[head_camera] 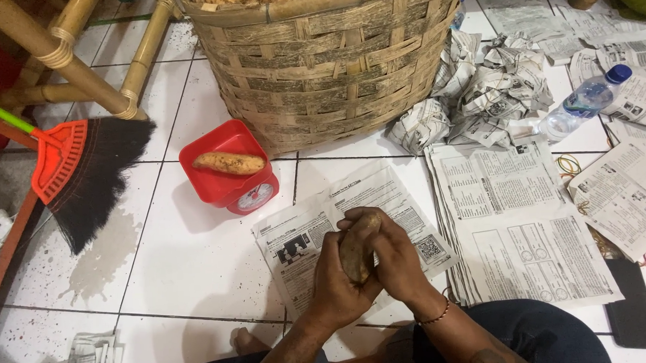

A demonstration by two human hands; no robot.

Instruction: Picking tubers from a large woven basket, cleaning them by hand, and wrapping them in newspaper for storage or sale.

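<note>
Both my hands hold one brown tuber [357, 250] upright over a sheet of newspaper [307, 232] spread on the white tiled floor. My left hand [332, 287] cups it from the left and below. My right hand [391, 256] wraps it from the right, fingers curled over the top. A second, orange-brown tuber [229, 162] lies in the pan of a red kitchen scale [224, 183] to the upper left of my hands.
A big woven bamboo basket [326, 67] of tubers stands ahead. Crumpled newspaper bundles [488, 90], a plastic water bottle [585, 101] and a stack of flat newspaper sheets [518, 232] lie at right. A red broom [86, 168] and bamboo chair legs [61, 58] are at left.
</note>
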